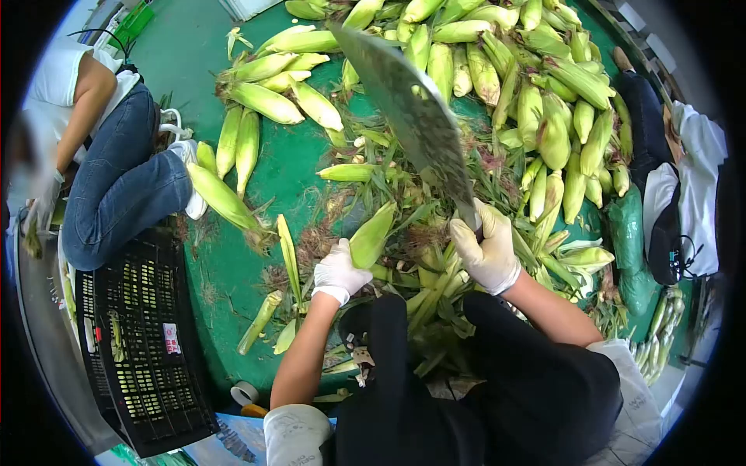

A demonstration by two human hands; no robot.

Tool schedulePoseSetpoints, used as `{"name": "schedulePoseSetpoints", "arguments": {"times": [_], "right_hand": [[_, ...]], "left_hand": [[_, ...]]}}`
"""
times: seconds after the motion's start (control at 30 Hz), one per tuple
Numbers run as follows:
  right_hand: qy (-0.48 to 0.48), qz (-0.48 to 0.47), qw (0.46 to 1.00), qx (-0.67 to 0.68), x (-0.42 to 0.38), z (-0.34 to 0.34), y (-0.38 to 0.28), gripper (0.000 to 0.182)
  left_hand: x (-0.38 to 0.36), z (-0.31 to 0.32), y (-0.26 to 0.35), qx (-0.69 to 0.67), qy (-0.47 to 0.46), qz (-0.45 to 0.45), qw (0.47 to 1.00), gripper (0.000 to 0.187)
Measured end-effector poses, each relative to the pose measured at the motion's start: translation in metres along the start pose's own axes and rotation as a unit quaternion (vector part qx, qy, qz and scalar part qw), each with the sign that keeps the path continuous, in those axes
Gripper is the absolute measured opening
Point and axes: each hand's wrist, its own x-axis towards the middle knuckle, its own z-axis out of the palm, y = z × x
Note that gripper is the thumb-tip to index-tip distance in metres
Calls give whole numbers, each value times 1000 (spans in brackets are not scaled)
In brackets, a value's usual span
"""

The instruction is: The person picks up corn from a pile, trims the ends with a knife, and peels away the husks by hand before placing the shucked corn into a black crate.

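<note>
In a white glove, my left hand (341, 269) is closed around the lower end of an ear of corn (373, 235), still in its green husk and tilted up to the right. My right hand (487, 247), gloved too, grips the handle of a large cleaver (412, 109). Its broad blade rises up and to the left, above and apart from the held ear. The handle is mostly hidden in my fist. Below both hands lie cut husks and corn silk (423, 260), heaped between my knees.
A big pile of husked-on corn (544, 101) lies at upper right, a smaller bunch (264, 78) at upper left. A black plastic crate (148, 334) stands at left beside a seated person in jeans (116, 171). A tape roll (244, 393) lies near my left arm.
</note>
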Motion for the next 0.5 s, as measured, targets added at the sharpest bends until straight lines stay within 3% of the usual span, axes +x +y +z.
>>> {"name": "schedulePoseSetpoints", "arguments": {"times": [0.03, 0.1, 0.13, 0.17, 0.23, 0.3, 0.33, 0.37, 0.4, 0.43, 0.47, 0.5], "right_hand": [[-29, -2, 998, 59, -4, 1, 6, 26], [-45, -46, 998, 8, -24, 11, 35, 23], [-89, -5, 993, -79, -42, 18, 64, 26], [-193, 102, 933, -288, -60, 25, 92, 36], [-212, 264, 907, -249, -77, 22, 112, 48], [-217, 291, 898, -250, -69, 11, 128, 50], [-214, 336, 886, -237, -79, 10, 129, 51], [-198, 352, 894, -193, -79, 5, 130, 54], [-195, 329, 904, -193, -71, 4, 125, 55], [-198, 312, 908, -196, -68, 0, 115, 56], [-195, 289, 914, -206, -63, -1, 102, 53], [-165, 272, 928, -192, -59, 1, 90, 51]], "left_hand": [[-1, 2, -2, -1, 0, 1, 1000, 61], [0, 9, -7, 23, 30, 19, 999, 64], [-2, 7, -6, 24, 33, 22, 999, 64], [-3, 6, -4, 39, 38, 22, 998, 63], [-11, 4, -13, 58, 45, 23, 997, 62], [-26, 4, -27, -18, 37, 29, 999, 59], [-45, -10, -26, -128, -22, 2, 992, 55], [-44, -10, -30, -118, -17, 4, 993, 55], [-43, -4, -34, -382, 10, 62, 922, 54], [-48, 4, -37, -618, 30, 112, 778, 53], [-44, -6, -28, -766, 10, 92, 637, 52], [-38, -20, -11, -806, 22, 132, 576, 49]]}}
